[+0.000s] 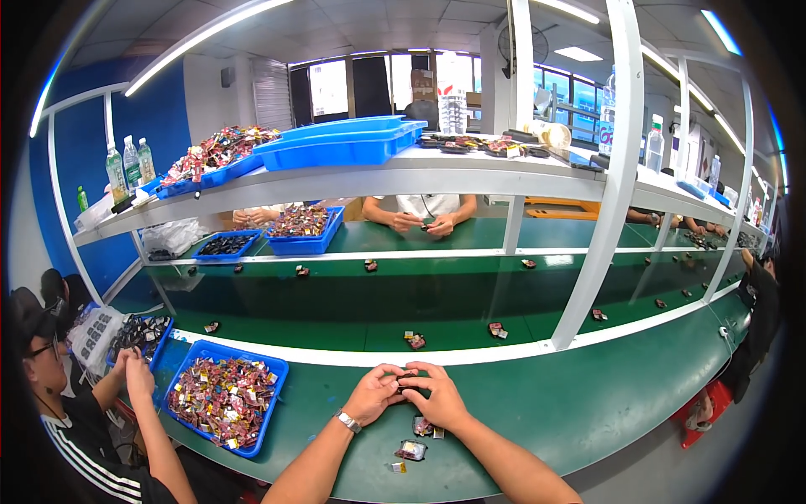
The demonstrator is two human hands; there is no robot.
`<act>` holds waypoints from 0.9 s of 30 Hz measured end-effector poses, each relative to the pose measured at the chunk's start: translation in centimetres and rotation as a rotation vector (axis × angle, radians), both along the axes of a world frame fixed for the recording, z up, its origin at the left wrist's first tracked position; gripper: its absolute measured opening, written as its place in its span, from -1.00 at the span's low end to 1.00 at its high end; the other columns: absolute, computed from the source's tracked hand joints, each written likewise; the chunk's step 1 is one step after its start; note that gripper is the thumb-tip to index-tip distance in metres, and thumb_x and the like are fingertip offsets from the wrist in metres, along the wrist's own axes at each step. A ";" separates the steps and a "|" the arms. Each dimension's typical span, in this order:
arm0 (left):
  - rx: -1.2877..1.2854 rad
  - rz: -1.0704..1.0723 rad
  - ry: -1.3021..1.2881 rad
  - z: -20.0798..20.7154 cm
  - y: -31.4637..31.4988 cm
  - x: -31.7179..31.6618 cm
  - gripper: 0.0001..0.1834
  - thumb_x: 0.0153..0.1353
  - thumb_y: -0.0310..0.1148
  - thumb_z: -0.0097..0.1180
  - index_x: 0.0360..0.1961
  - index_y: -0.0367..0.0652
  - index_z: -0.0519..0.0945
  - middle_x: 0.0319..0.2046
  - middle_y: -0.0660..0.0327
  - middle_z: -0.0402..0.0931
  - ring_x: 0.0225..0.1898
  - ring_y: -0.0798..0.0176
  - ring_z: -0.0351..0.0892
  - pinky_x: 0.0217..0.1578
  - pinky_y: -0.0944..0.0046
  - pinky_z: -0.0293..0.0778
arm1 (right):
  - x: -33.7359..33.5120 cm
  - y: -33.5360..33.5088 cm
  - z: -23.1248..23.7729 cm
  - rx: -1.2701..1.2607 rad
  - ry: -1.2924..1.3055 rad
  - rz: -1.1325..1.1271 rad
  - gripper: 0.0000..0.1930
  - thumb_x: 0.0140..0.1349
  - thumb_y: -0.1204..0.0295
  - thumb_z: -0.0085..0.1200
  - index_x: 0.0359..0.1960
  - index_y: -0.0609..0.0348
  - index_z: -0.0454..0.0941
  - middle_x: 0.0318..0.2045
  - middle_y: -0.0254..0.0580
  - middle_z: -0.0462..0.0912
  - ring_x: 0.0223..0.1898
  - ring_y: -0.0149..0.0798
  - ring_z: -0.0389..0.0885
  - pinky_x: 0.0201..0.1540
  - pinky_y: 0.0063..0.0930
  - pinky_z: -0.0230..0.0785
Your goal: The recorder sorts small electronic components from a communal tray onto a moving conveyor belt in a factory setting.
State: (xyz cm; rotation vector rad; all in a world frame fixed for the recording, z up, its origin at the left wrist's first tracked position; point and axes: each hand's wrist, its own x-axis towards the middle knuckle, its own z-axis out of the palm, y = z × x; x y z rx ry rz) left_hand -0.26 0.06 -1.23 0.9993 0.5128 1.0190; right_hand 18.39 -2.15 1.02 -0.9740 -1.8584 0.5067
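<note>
My left hand (pixel 374 396), with a metal-band watch on its wrist, and my right hand (pixel 437 398) meet above the green workbench. Their fingers are closed round a small black plastic case (pixel 406 384), mostly hidden by the fingers. Just below my right hand lies a small assembly (pixel 422 427) with red and silvery parts. Nearer to me is a clear-and-black case (pixel 410 450) with a pale part in it, and beside it a little yellow-and-white piece (pixel 397 467). To the left stands a blue tray (pixel 280 370) heaped with small red, yellow and white electronic parts.
A co-worker's hands (pixel 134 370) work at the left over a blue tray of black parts (pixel 151 336). Small assemblies (pixel 415 339) lie spaced along the green conveyor belt (pixel 353 315). A white post (pixel 592 244) and overhead shelf (pixel 403 172) stand ahead. Another person's hands (pixel 424 223) are opposite.
</note>
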 end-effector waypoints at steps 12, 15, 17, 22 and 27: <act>-0.025 0.008 -0.012 -0.5 -0.1 0.1 -0.78 0.34 -0.46 0.06 -0.02 -0.13 0.39 0.17 0.03 0.43 0.14 0.19 0.49 0.14 0.10 0.48 | -0.6 -0.5 -0.1 0.019 0.039 -0.058 -0.79 0.08 0.49 0.24 -0.21 0.04 0.71 0.11 -0.22 0.53 0.16 -0.06 0.41 0.21 -0.22 0.31; 0.001 0.043 -0.004 -0.2 -0.2 0.3 -0.78 0.35 -0.46 0.05 -0.02 -0.13 0.38 0.17 0.03 0.43 0.15 0.19 0.48 0.14 0.11 0.47 | -0.7 -0.2 -0.3 0.025 0.020 -0.035 -0.76 0.09 0.50 0.22 -0.17 0.03 0.69 0.16 -0.19 0.48 0.20 -0.03 0.37 0.24 -0.21 0.28; 0.039 0.039 -0.025 -0.1 -0.2 0.0 -0.79 0.39 -0.49 -0.05 0.02 -0.14 0.37 0.20 0.06 0.40 0.16 0.22 0.46 0.16 0.14 0.45 | -0.6 -0.2 0.0 0.006 0.012 -0.001 -0.75 0.10 0.51 0.21 -0.15 0.03 0.69 0.18 -0.17 0.45 0.21 -0.03 0.35 0.24 -0.19 0.28; 0.009 0.049 0.025 0.1 -0.2 0.8 -0.79 0.40 -0.51 -0.08 0.03 -0.14 0.36 0.19 0.05 0.40 0.16 0.21 0.47 0.15 0.14 0.46 | -0.2 0.5 -0.8 0.020 -0.004 -0.021 -0.75 0.14 0.49 0.18 -0.12 0.02 0.68 0.21 -0.18 0.42 0.23 -0.03 0.33 0.23 -0.17 0.30; 0.044 0.092 0.036 -0.2 -0.1 0.6 -0.78 0.40 -0.53 -0.12 0.04 -0.14 0.35 0.17 0.05 0.42 0.14 0.21 0.48 0.13 0.15 0.47 | -0.4 0.0 -0.4 0.041 -0.077 -0.046 -0.76 0.15 0.50 0.18 -0.12 0.03 0.68 0.20 -0.15 0.43 0.21 -0.04 0.34 0.20 -0.22 0.34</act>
